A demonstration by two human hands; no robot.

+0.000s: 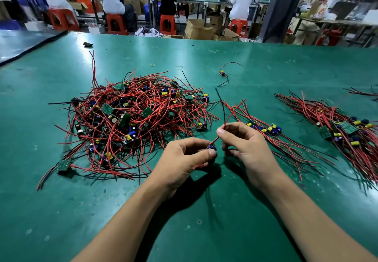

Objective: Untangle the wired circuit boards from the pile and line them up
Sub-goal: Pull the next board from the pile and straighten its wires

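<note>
Your left hand [184, 157] hovers just above the table [204, 231], thumb and fingers curled in and pinching one small board [211, 147] by its blue parts, which steadies it while the other hand works. Your right hand [245, 145] has thumb and forefinger closed on the board's red wire [233, 112], close to where it leaves the board, with the other fingers curled below. Held that way, the wire can be drawn straight between your two hands; its free end rises away toward the far side. I judge this to be the straightening step, since the board looks free of the pile [131, 118]. That pile lies just to your left, a thick knot of red and black leads with green boards poking out at all angles. Just to your right is the row [272, 135] of laid-out boards, bodies side by side and leads running the same way, near enough to set this one down with a short reach. Farther right is a bigger bundle [347, 131], lined up likewise. One stray board [223, 73] lies alone beyond, well apart from both.
</note>
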